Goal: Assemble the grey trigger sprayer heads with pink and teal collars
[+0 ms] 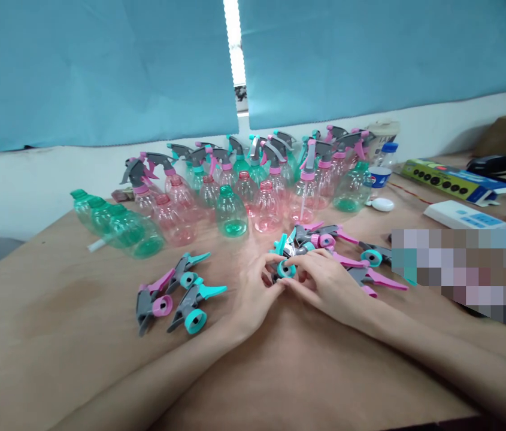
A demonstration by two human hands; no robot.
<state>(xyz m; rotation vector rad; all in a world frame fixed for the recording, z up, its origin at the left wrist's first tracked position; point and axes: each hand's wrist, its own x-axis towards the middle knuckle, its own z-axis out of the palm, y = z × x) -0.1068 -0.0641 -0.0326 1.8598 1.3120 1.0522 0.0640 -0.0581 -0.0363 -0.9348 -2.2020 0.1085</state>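
Note:
Both of my hands meet over the middle of the table around one spray trigger head [286,269] with a teal collar. My left hand [257,287] is closed on its left side, and my right hand [324,281] pinches the collar from the right. The rest of the head is partly hidden by my fingers. Just beyond and to the right lie several more grey trigger heads [372,257] with pink or teal parts. On the left, three loose trigger heads [163,305] rest with their collars facing me.
Green and pink clear bottles [232,212] stand in rows at the back, many with trigger heads on. Several green bottles [122,227] lean together at the left. On the right are a Pepsi-labelled bottle [379,176], a yellow-green box [441,179] and a white device [463,215].

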